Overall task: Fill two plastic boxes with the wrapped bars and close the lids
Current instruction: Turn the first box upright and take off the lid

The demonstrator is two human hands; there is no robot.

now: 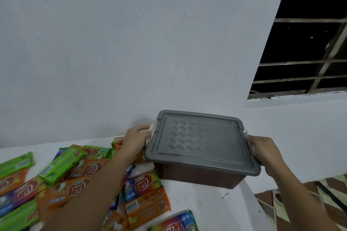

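Brown plastic box (199, 176), grey lid (201, 142) seated on top and facing up. It sits at the right end of the white table (206, 206), close to the wall (131, 43). Long axis runs left to right, with the right end slightly nearer the camera. Whether the base rests on the table cannot be told.

Left hand (136, 141) grips the left short end, fingers curled round the pale latch. Right hand (266, 153) grips the opposite end likewise, so the hands are well apart. Wrapped bars (142, 184) lie scattered to the left, green, orange and blue.
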